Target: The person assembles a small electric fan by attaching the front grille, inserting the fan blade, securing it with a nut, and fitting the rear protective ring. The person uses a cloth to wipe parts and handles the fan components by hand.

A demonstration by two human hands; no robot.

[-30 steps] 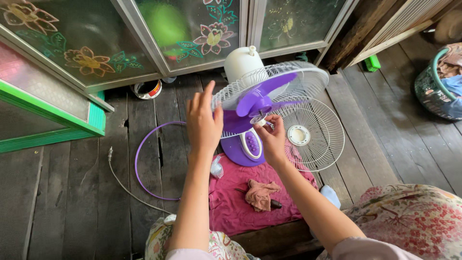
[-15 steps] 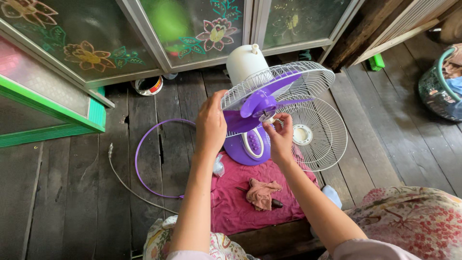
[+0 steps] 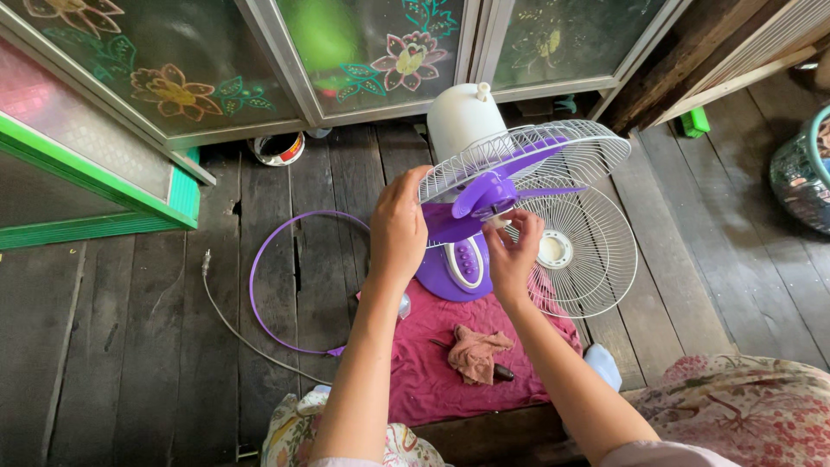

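A table fan with a purple base point(image 3: 458, 264) and white motor housing point(image 3: 464, 117) stands on a wooden floor. Its purple blade point(image 3: 493, 192) sits in the white rear grille point(image 3: 562, 147). My left hand point(image 3: 399, 227) grips the left edge of the blade and grille. My right hand point(image 3: 512, 246) pinches a small white cap at the blade's hub. The loose white front grille point(image 3: 588, 255) lies flat behind my right hand.
A purple ring point(image 3: 281, 285) and a grey power cord point(image 3: 226, 320) lie on the floor at left. A magenta cloth point(image 3: 424, 363) holds a pink rag point(image 3: 474, 350) and a dark tool. Painted glass doors point(image 3: 363, 52) stand behind; a basket point(image 3: 800, 177) sits far right.
My left hand went from raised and open beside the grille to gripping the blade's edge. My right hand stayed at the hub. The view shifted slightly left and up.
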